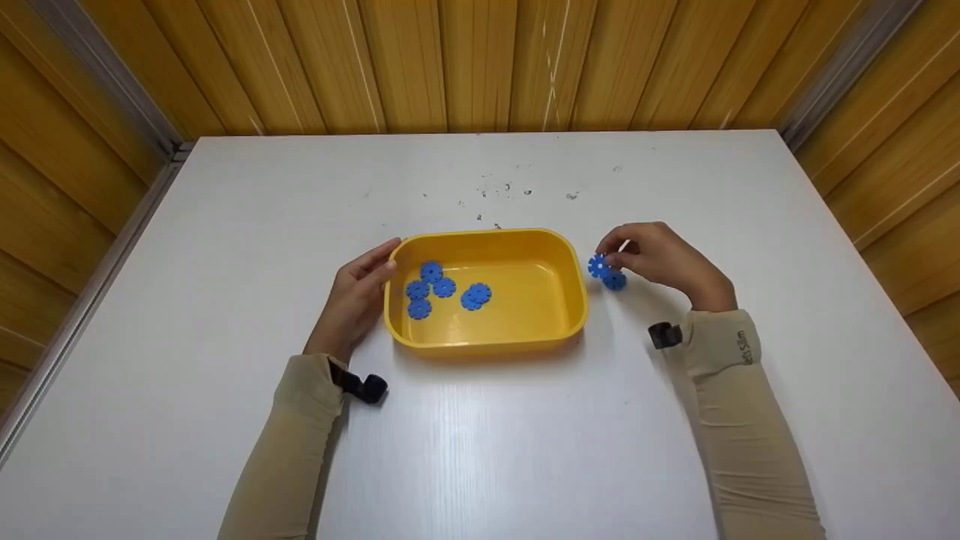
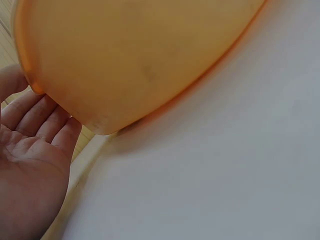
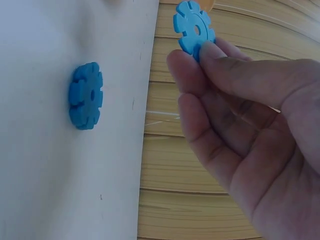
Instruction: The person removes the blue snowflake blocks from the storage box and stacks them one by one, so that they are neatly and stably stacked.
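A yellow plastic tub (image 1: 517,307) stands mid-table, with several blue notched discs (image 1: 420,308) lying flat towards its left side. My left hand (image 1: 355,300) grips the tub's left end, thumb at the rim and fingers against the outside wall. Just beyond the tub's right end, my right hand (image 1: 664,256) pinches one blue notched disc (image 3: 186,24) between thumb and forefinger, above the table. Below it, a small stack of blue discs (image 3: 84,95) rests on the table, partly covered by the held disc in the head view.
The white table (image 1: 487,442) has dark scuff marks behind the tub. Yellow wood-look panels (image 1: 480,67) rise past its far edge and at both sides. A small black camera (image 1: 664,335) is strapped at the right wrist, another (image 1: 373,389) at the left.
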### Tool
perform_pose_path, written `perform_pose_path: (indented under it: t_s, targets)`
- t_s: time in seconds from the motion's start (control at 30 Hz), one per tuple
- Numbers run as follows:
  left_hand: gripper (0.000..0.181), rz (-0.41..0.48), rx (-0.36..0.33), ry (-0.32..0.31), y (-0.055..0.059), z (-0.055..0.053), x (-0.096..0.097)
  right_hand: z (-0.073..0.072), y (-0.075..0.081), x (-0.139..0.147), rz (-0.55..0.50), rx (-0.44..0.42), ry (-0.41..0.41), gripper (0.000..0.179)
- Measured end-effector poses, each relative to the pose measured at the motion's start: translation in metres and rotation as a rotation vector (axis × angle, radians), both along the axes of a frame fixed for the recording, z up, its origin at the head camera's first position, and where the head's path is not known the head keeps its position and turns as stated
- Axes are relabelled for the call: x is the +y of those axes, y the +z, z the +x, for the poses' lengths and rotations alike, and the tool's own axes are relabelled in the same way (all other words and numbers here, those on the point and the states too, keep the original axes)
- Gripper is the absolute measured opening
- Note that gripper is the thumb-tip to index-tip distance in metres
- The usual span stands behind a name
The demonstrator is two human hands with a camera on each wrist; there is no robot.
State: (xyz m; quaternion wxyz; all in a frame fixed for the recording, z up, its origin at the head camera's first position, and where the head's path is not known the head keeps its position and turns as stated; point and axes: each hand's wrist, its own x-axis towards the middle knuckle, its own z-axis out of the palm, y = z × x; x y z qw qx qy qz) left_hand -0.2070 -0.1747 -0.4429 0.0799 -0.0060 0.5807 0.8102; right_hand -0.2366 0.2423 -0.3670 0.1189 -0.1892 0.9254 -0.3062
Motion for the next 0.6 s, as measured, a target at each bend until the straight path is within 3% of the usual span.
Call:
perform_pose_path:
  t_s: [0.6]
  targets:
    - [0.047,-0.017,-0.002,0.001,-0.002,0.0,0.0,-0.006,-0.014,0.023,0.086,-0.126,-0.079,0.02]
